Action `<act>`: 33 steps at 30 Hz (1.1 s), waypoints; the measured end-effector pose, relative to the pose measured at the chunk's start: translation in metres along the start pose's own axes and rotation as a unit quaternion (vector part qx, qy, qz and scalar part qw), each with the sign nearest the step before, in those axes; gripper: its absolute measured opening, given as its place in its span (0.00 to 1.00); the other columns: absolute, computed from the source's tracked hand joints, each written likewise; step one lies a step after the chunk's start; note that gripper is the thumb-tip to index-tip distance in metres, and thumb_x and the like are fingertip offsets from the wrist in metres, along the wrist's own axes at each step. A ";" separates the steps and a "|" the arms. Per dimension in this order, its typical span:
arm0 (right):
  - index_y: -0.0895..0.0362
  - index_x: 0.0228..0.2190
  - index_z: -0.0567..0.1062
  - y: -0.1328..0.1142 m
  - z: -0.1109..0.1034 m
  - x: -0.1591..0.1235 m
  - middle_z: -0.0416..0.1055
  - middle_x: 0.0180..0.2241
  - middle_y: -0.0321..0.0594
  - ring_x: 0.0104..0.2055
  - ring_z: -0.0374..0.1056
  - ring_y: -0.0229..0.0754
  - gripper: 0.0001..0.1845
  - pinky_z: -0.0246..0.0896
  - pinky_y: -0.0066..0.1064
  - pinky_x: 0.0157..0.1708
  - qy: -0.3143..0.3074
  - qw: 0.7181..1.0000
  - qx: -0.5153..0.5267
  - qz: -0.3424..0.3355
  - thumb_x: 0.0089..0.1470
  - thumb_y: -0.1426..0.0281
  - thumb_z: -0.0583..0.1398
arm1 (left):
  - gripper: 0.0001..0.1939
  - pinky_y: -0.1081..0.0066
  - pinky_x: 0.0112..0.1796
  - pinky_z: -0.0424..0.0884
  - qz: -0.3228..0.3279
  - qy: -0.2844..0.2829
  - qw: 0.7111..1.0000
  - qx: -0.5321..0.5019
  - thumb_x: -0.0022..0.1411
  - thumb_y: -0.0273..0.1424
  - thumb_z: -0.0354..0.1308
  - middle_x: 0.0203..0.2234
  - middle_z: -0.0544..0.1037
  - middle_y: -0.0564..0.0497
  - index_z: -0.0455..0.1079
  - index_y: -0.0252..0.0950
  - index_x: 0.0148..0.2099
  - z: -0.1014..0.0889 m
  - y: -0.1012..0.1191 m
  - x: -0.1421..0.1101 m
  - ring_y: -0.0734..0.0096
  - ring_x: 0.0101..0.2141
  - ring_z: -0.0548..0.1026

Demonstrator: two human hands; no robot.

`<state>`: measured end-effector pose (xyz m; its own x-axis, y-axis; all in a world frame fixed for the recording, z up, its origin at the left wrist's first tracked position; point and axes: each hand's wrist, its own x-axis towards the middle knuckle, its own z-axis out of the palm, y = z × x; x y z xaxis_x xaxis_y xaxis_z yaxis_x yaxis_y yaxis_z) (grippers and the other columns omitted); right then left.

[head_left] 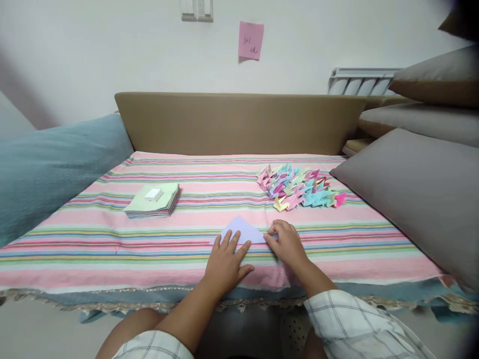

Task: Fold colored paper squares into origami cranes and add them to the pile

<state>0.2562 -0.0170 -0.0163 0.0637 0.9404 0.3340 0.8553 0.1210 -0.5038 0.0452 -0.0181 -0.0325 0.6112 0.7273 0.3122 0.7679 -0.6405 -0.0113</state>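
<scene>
A lavender sheet of origami paper (243, 228), folded into a triangle, lies on the striped cloth with its peak pointing away from me. My left hand (226, 262) rests flat on its left part and lower edge, fingers spread. At the triangle's right corner, my right hand (287, 243) pinches the paper between thumb and fingers. Beyond the right hand sits a cluster of folded paper cranes (299, 187) in pink, blue, yellow, purple and green. To the left stands a stack of square paper (164, 199), light green on top, with a small white block (153, 194) on it.
The striped cloth (93, 239) covers the seat, its fringed front edge near my knees. A brown backrest (239, 122) rises behind. A blue cushion (56, 169) is at the left, and grey cushions (419, 184) pile up at the right. A pink note (250, 41) sticks to the wall.
</scene>
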 end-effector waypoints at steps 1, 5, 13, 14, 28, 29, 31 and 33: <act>0.56 0.31 0.71 -0.004 0.002 -0.002 0.68 0.42 0.45 0.46 0.61 0.47 0.06 0.55 0.40 0.47 0.014 0.999 0.012 -0.046 0.51 0.67 0.57 | 0.31 0.45 0.55 0.50 0.000 -0.001 1.000 0.001 0.56 0.51 0.51 0.60 0.57 0.45 0.56 0.48 0.60 0.000 0.000 0.000 0.48 0.59 0.53; 0.56 0.39 0.70 -0.021 0.014 -0.011 0.70 0.40 0.44 0.44 0.63 0.44 0.11 0.57 0.38 0.47 -0.054 0.975 0.063 -0.204 0.56 0.74 0.50 | 0.33 0.46 0.56 0.49 -0.004 -0.006 1.000 -0.002 0.56 0.51 0.51 0.60 0.57 0.44 0.55 0.47 0.61 0.000 0.002 -0.002 0.49 0.60 0.53; 0.58 0.45 0.70 -0.020 0.028 -0.014 0.70 0.42 0.47 0.45 0.63 0.47 0.17 0.59 0.43 0.47 -0.065 0.978 0.033 -0.195 0.55 0.75 0.50 | 0.34 0.44 0.56 0.48 -0.014 -0.019 0.999 -0.023 0.55 0.53 0.51 0.61 0.56 0.45 0.55 0.47 0.61 -0.001 0.003 -0.003 0.50 0.60 0.52; 0.57 0.45 0.70 -0.019 0.028 -0.014 0.70 0.42 0.47 0.46 0.63 0.47 0.17 0.59 0.43 0.47 -0.066 0.978 0.030 -0.198 0.55 0.75 0.50 | 0.35 0.45 0.56 0.48 -0.016 -0.020 0.999 -0.025 0.54 0.53 0.52 0.61 0.56 0.45 0.55 0.47 0.61 -0.001 0.003 -0.003 0.50 0.60 0.52; 0.55 0.44 0.73 -0.021 0.024 -0.013 0.70 0.42 0.44 0.45 0.62 0.45 0.17 0.59 0.39 0.46 -0.094 0.978 0.014 -0.188 0.55 0.75 0.51 | 0.28 0.49 0.54 0.57 -0.113 -0.025 0.993 -0.014 0.52 0.44 0.61 0.62 0.55 0.45 0.64 0.50 0.56 -0.031 -0.043 -0.035 0.48 0.59 0.55; 0.55 0.44 0.73 -0.021 0.025 -0.013 0.70 0.42 0.44 0.45 0.62 0.45 0.17 0.59 0.39 0.46 -0.093 0.978 0.015 -0.187 0.55 0.75 0.51 | 0.27 0.49 0.54 0.58 -0.119 -0.023 0.993 -0.011 0.52 0.43 0.61 0.62 0.55 0.46 0.65 0.50 0.55 -0.033 -0.047 -0.037 0.48 0.59 0.56; 0.55 0.44 0.73 -0.021 0.025 -0.013 0.70 0.42 0.43 0.45 0.62 0.45 0.17 0.59 0.39 0.46 -0.092 0.978 0.017 -0.185 0.55 0.75 0.51 | 0.26 0.50 0.54 0.58 -0.134 -0.026 0.991 -0.005 0.52 0.43 0.61 0.61 0.55 0.46 0.66 0.50 0.54 -0.037 -0.052 -0.041 0.48 0.59 0.56; 0.55 0.44 0.73 -0.021 0.026 -0.013 0.70 0.42 0.44 0.45 0.62 0.45 0.17 0.59 0.39 0.46 -0.091 0.978 0.018 -0.185 0.55 0.75 0.51 | 0.25 0.51 0.54 0.58 -0.153 -0.031 0.988 0.000 0.51 0.43 0.61 0.61 0.56 0.47 0.68 0.49 0.53 -0.040 -0.056 -0.044 0.49 0.59 0.56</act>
<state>0.2245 -0.0237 -0.0310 -0.3419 0.8707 0.3535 0.7842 0.4716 -0.4033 -0.0326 -0.0242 -0.0079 0.3606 0.9006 0.2427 0.9185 -0.3882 0.0756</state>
